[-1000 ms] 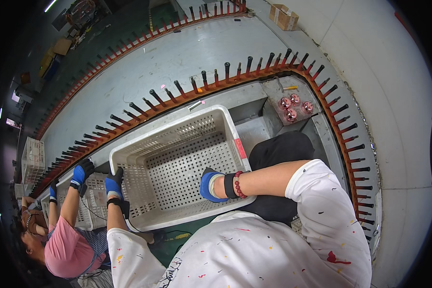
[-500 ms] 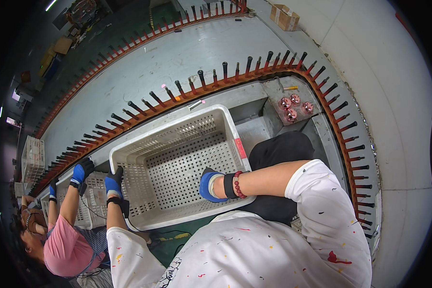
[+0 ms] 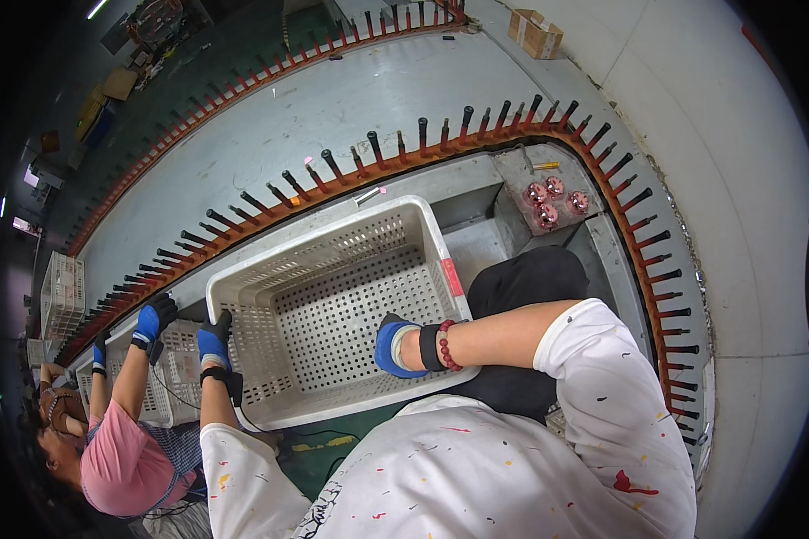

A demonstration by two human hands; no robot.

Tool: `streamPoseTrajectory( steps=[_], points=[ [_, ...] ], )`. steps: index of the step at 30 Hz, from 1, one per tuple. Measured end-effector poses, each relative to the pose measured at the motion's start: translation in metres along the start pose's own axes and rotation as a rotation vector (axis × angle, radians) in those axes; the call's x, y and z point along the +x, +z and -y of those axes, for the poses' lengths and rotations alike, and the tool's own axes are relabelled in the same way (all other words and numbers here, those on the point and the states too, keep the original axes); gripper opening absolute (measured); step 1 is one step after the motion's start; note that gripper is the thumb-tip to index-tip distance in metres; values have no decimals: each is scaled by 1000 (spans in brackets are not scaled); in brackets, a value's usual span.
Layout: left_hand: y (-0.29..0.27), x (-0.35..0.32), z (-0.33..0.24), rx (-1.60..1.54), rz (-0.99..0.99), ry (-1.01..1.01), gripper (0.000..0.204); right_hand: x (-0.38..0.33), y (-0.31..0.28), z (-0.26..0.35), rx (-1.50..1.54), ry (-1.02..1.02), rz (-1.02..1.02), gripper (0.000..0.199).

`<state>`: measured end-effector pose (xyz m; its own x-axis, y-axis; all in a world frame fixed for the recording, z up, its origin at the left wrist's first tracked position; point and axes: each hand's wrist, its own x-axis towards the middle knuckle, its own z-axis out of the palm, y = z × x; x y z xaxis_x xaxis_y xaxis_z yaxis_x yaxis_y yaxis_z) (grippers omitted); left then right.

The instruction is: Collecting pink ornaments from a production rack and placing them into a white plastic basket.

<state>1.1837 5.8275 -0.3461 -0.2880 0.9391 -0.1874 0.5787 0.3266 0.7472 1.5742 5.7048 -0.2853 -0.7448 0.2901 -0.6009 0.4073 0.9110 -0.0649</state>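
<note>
A large white perforated plastic basket (image 3: pixel 333 235) sits tilted in front of me, with nothing in its bottom. My left hand (image 3: pixel 214 343), in a blue and black glove, is closed over the basket's left rim. Over the near right part of the basket is my right hand (image 3: pixel 397 347), also gloved, its forearm crossing the right rim. The fingers of that hand are mostly hidden, and whether it touches the basket does not show. A red label (image 3: pixel 450 277) is on the basket's right end.
An orange rail (image 3: pixel 395 168) with upright black-tipped pegs curves around the far and right sides. Several shiny pink balls (image 3: pixel 546 216) lie on a grey ledge at right. Co-workers stand at left, a gloved co-worker's hand (image 3: pixel 155 316) near my left hand. A cardboard box (image 3: pixel 536 36) stands far back.
A yellow-orange spot on the pegged rail has shifted left, and some pegs stand slightly differently. My hands and the basket have barely moved.
</note>
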Motion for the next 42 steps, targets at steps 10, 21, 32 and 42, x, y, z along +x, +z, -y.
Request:
streamPoseTrajectory(
  steps=[10,21,32,42],
  points=[
    [-1,3,5,26,5,-17,39,0,-1,1,-11,-11,3,23],
    [0,-3,-4,-17,3,-8,38,5,6,1,-1,10,-19,24],
    [0,-1,-4,-7,6,-25,37,13,17,0,72,3,-26,25],
    [-1,-5,-6,-19,0,-22,35,10,13,-1,111,3,-42,25]
  ],
)
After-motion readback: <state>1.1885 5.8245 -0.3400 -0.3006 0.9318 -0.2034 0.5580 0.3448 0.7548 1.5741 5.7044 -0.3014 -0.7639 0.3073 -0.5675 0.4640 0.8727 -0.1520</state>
